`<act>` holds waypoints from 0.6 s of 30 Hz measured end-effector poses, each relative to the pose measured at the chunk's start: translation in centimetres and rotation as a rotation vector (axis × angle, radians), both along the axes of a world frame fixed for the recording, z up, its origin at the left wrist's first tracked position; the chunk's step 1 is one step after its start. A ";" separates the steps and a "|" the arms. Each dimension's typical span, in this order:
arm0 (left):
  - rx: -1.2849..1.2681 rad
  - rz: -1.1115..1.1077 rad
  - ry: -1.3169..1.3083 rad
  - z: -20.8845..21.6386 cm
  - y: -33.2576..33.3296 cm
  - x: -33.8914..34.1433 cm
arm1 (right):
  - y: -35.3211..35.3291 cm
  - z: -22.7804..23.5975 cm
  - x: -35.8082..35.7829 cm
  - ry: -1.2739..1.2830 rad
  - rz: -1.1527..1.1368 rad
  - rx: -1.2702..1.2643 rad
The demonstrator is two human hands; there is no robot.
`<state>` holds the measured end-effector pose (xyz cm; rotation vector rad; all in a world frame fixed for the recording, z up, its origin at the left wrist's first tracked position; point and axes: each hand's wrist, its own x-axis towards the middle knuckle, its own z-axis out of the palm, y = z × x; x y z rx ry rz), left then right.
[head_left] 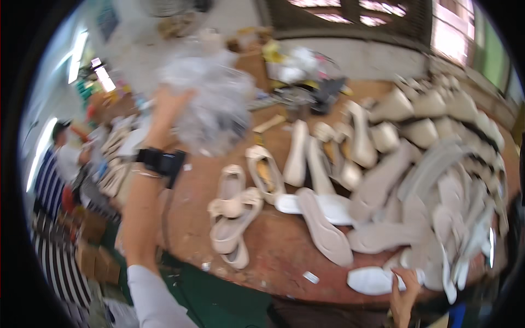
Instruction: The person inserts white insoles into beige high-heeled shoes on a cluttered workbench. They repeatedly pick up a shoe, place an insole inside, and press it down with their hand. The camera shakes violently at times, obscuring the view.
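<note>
We see the right hand closed on one end of a white insole, thumb and fingers pinching it at the near edge of the worktop, just beside the heap of beige insoles. The left hand is at the left side of a clear plastic bag toward the back; blur keeps us from telling whether its fingers grip the film. We judge the insole light, thin and bendy, best pinched near one end so that it doesn't fold. The bag looks soft, crinkly and perhaps slippery; we'd gather a fistful of film. Cream flat shoes rest between the two hands.
</note>
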<state>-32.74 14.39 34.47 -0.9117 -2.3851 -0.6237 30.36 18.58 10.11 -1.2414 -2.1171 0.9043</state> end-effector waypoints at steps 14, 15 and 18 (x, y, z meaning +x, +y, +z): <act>0.363 -1.800 -1.483 -7.7 -4.0 37.6 | -0.7 -3.2 3.1 -0.367 0.047 0.187; 0.386 -1.819 -1.536 -6.8 -4.4 38.4 | -0.8 -3.7 3.2 -0.431 0.091 0.135; 0.431 -1.829 -1.508 -5.6 -5.2 39.1 | -1.0 -3.7 2.4 -0.492 0.092 0.178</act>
